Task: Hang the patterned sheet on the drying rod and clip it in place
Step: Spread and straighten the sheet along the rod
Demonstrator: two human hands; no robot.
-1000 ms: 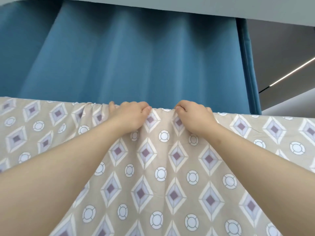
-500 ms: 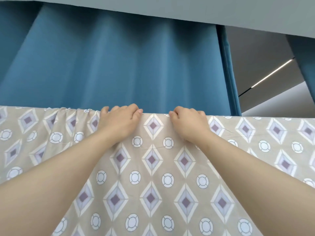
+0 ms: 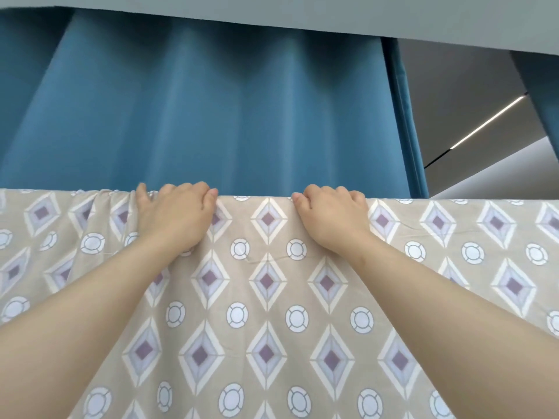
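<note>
The patterned sheet [image 3: 267, 297], beige with purple diamonds and white rings, hangs folded over a horizontal line that runs across the view; the drying rod under that fold is hidden. My left hand [image 3: 174, 216] grips the sheet's top fold left of centre, fingers curled over the edge. My right hand [image 3: 332, 217] grips the same fold right of centre. Between the two hands the cloth lies flat and taut. Left of my left hand the top edge is bunched in small gathers. No clip is in view.
A blue curtain [image 3: 211, 116] hangs in folds close behind the sheet. A grey ceiling beam [image 3: 302, 13] runs above. At the upper right is a grey ceiling with a thin light strip [image 3: 487, 122].
My hands have slid apart along the top fold, left going left and right going right, and the cloth between them has flattened out. The view has tilted a little.
</note>
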